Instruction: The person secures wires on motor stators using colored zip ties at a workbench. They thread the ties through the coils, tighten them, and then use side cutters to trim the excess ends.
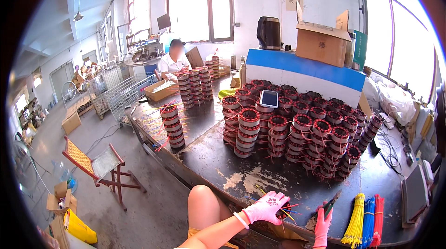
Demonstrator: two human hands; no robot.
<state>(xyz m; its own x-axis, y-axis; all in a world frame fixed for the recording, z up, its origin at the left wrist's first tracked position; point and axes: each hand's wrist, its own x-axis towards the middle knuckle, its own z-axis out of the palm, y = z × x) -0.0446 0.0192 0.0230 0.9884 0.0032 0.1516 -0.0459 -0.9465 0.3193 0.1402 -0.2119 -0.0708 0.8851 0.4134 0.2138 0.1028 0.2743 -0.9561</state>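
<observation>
My left hand [267,207], in a pink glove, is closed around a motor stator [282,213] near the table's front edge. Thin blue, yellow and red wires stick out of the stator, and the glove covers much of it. To its right, my right hand [322,226], also in a pink glove, grips a pair of pliers [332,201] with dark jaws and some green at the handle. The jaws point up and away from the stator, apart from it. Beyond both hands, many stacked stators [302,128] with red windings crowd the dark table [223,168].
Yellow wires [354,221], blue wires [367,221] and red wires [378,221] lie bundled at the right. A phone-like device [269,99] rests on the stacks. One separate stator stack [172,127] stands left. A person [174,61] sits at the far end. A folding chair [104,165] stands on the floor.
</observation>
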